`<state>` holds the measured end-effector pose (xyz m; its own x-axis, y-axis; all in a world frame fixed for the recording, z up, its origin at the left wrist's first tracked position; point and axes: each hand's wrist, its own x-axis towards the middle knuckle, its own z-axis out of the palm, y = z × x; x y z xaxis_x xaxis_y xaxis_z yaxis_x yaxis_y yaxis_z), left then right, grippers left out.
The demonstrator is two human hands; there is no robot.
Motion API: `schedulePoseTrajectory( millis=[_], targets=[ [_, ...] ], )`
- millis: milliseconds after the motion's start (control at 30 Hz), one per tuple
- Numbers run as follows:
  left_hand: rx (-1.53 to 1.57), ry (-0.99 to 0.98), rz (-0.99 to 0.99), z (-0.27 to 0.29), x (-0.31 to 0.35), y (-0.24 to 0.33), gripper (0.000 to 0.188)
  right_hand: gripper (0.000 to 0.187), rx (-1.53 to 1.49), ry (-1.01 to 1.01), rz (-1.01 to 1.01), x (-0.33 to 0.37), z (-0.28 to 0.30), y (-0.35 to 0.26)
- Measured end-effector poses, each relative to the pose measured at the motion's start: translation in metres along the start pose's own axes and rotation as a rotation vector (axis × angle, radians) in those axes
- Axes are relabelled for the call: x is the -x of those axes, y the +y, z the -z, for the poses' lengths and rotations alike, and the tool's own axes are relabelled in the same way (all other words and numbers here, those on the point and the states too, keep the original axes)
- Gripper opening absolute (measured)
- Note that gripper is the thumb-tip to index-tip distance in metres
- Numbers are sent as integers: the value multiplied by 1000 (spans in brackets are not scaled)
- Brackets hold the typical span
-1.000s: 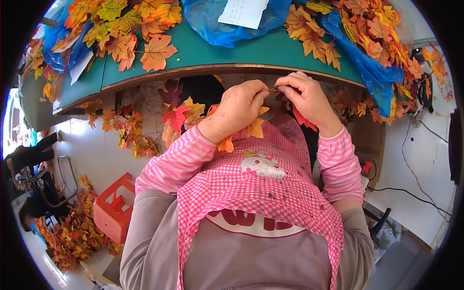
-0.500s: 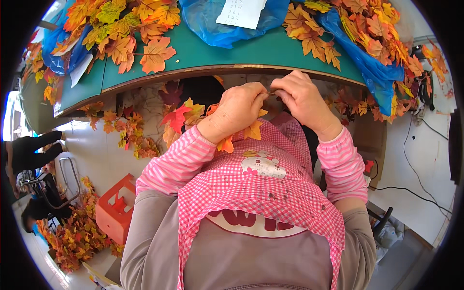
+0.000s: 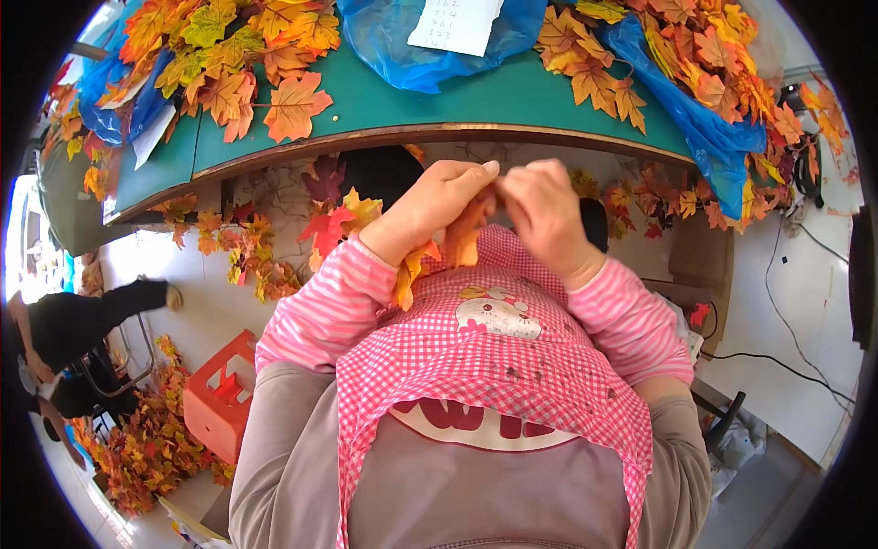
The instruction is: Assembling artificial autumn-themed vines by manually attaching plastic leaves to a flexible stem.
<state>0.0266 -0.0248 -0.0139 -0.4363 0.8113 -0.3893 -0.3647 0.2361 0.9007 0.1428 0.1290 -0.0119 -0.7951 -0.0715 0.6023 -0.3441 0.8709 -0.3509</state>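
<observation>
Just in front of the table edge and above my apron, both hands meet. My left hand [image 3: 428, 203] is closed on an artificial maple leaf spray, and its orange leaves [image 3: 465, 240] hang below the fingers. Close against it, my right hand [image 3: 549, 220] is closed in a pinch; its fingertips are slightly blurred, and whatever lies between them is hidden. Red and yellow artificial leaves [image 3: 331, 229] show beyond my left wrist. My pink checked apron [image 3: 457, 339] spreads beneath the hands.
The green table [image 3: 402, 114] carries heaps of autumn leaves [image 3: 297, 105], blue plastic bags [image 3: 389, 55] and a white paper slip [image 3: 453, 23]. An orange plastic stool [image 3: 215, 403] stands left, near a floor pile of leaves [image 3: 146, 448]. Another person's dark-clad leg [image 3: 91, 316] appears far left. Cables [image 3: 777, 361] lie right.
My right hand has come down and left, closer to my body, and turned. My left hand has shifted slightly left, with the orange leaves now hanging beneath it. The other person's leg has moved.
</observation>
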Motion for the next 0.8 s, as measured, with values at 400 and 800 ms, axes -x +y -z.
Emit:
schedulePoseTrajectory(
  millis=[400, 800],
  targets=[
    [-313, -98, -244, 1, 20, -7, 17, 32, -440, -163, -252, 3, 20, 15],
    [-347, 42, -259, -23, 10, 16, 21, 18, -390, -132, -175, -19, 52, 23]
  ],
)
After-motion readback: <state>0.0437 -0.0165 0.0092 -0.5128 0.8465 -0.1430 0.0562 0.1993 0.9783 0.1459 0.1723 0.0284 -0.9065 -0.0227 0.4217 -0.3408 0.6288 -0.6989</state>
